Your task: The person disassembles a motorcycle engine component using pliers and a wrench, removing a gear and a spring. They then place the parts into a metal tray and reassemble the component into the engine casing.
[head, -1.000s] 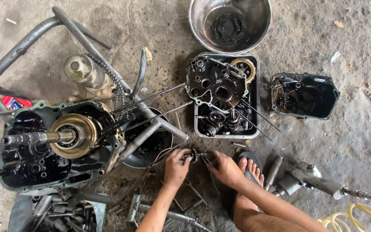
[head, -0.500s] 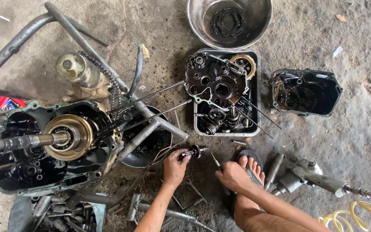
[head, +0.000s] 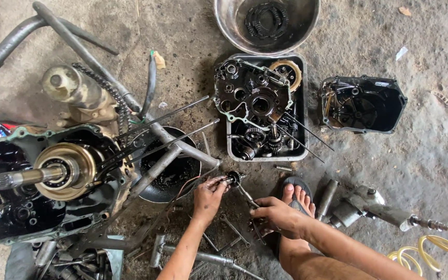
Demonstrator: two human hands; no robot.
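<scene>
The left hand (head: 207,198) grips a small dark gear part (head: 233,178) between its fingertips, clenched on it just above the concrete floor (head: 390,171). The part sits in front of the round black oil pan (head: 175,173) and just below the rectangular metal tray (head: 301,103). The right hand (head: 276,215) is closed around a thin metal tool (head: 246,196) whose shaft slants up toward the gear part; its tip lies just beside the part, though whether they touch cannot be told. The right hand rests just beside a foot in a dark sandal (head: 297,194).

In the tray lie a black engine cover plate (head: 252,93) and several gears. Above it stands a steel bowl (head: 307,23) with a black ring-shaped piece inside. To the right of the tray sits a black engine casing (head: 364,103). On the left, a large open engine block (head: 37,181) with a brass-coloured hub lies under a grey tube frame (head: 79,46). An air tool (head: 374,205) with a yellow coiled hose lies near the foot.
</scene>
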